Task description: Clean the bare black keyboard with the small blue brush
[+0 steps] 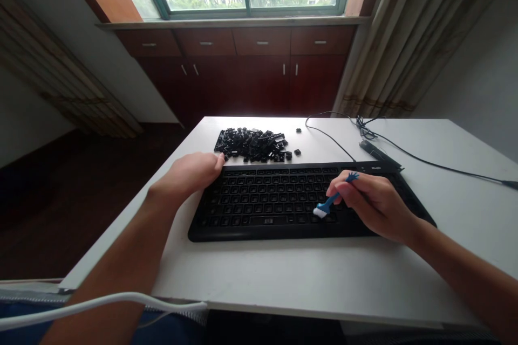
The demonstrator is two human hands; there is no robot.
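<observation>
A black keyboard with its keycaps off lies on the white table. My left hand is closed on the keyboard's far left corner, thumb along the edge and the other fingers partly hidden. Between the fingers of my right hand is a small blue brush, held at a slant. Its white bristles point down onto the open key sockets, right of the space bar's place. Just beyond the keyboard lies a heap of loose black keycaps, close to my left hand.
A few stray keycaps lie right of the heap. The keyboard's black cable runs to a coil at the far right, beside a dark flat strip. A white cord crosses the near left table edge.
</observation>
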